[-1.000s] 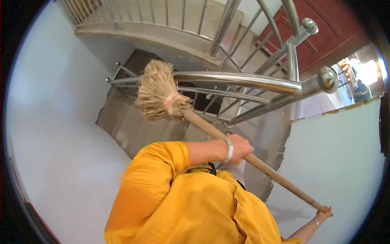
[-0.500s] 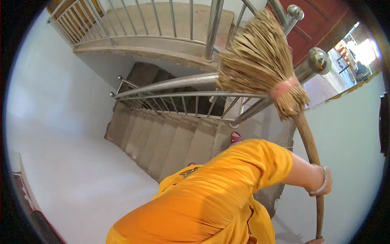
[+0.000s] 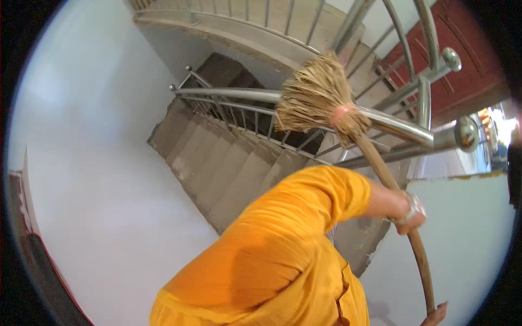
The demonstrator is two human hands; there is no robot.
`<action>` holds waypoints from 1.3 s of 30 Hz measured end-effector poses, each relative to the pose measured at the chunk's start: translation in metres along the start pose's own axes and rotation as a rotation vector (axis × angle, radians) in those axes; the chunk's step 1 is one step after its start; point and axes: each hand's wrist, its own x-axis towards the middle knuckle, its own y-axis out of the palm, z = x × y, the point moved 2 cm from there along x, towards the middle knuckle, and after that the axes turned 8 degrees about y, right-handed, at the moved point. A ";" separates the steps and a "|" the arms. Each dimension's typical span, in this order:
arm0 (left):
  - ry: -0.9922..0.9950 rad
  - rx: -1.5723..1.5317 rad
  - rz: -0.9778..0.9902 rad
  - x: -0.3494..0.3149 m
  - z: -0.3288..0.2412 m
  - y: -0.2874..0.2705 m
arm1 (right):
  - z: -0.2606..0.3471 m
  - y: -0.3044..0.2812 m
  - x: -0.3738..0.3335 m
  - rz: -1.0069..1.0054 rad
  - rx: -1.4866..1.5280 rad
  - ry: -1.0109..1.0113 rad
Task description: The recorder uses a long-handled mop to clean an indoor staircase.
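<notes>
A straw broom (image 3: 318, 95) with a curved wooden handle is raised, bristles up and to the left, a pink band around their base. My left hand (image 3: 411, 217), a bracelet at its wrist, reaches across and is closed around the middle of the handle. Lower down, at the handle's end, my right hand (image 3: 436, 315) grips the wood; most of it lies beyond the lower edge of the picture. In this view the bristles overlap the metal stair railing (image 3: 234, 95); whether they touch it I cannot tell.
Concrete stairs (image 3: 228, 168) descend to the left beside a white wall (image 3: 103, 201). Across the stairwell runs a landing with metal balusters (image 3: 247, 12). A round-knobbed railing post (image 3: 466, 134) and a red door (image 3: 462, 54) stand at right. A dark, red-edged object (image 3: 51, 277) is at lower left.
The broom head has swung left and down in the picture, with both hands still on the handle. My left hand has moved up and left; the railings and stairs have shifted in the view.
</notes>
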 end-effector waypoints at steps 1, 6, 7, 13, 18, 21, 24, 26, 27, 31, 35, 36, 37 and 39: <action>0.002 0.029 -0.015 -0.006 0.015 0.004 | -0.012 0.037 0.005 -0.036 0.306 0.204; -0.260 -0.015 -0.149 -0.136 0.112 0.039 | 0.187 0.022 0.095 0.224 0.346 0.023; -0.303 0.046 -0.093 -0.163 0.137 0.053 | 0.252 -0.019 0.086 0.173 0.147 -0.156; -0.572 0.021 0.000 -0.280 0.169 0.055 | 0.384 -0.134 0.020 0.311 0.401 -0.634; -0.616 0.027 -0.035 -0.280 0.175 0.061 | 0.291 -0.082 0.046 0.372 0.244 -0.455; -0.621 0.034 -0.098 -0.279 0.167 0.062 | 0.256 -0.083 0.053 0.392 0.208 -0.491; -0.612 -0.011 -0.054 -0.274 0.162 0.054 | 0.241 -0.111 0.059 0.500 -0.053 -0.403; -0.631 0.066 -0.103 -0.275 0.159 0.055 | 0.229 -0.112 0.067 0.486 -0.007 -0.453; -0.636 0.061 -0.112 -0.268 0.160 0.060 | 0.229 -0.109 0.074 0.501 -0.001 -0.438; -0.555 0.265 -0.473 -0.212 0.142 0.064 | 0.267 -0.120 0.099 0.378 0.024 -0.490; -0.576 0.174 -0.503 -0.190 0.113 0.058 | 0.338 -0.130 0.107 0.422 -0.066 -0.511; -0.559 0.168 -0.522 -0.189 0.112 0.058 | 0.363 -0.143 0.106 0.446 -0.116 -0.506; -0.572 0.150 -0.509 -0.191 0.106 0.051 | 0.382 -0.158 0.101 0.451 -0.037 -0.559; -0.626 0.089 -0.467 -0.220 0.111 0.052 | 0.421 -0.192 0.086 0.504 0.115 -0.688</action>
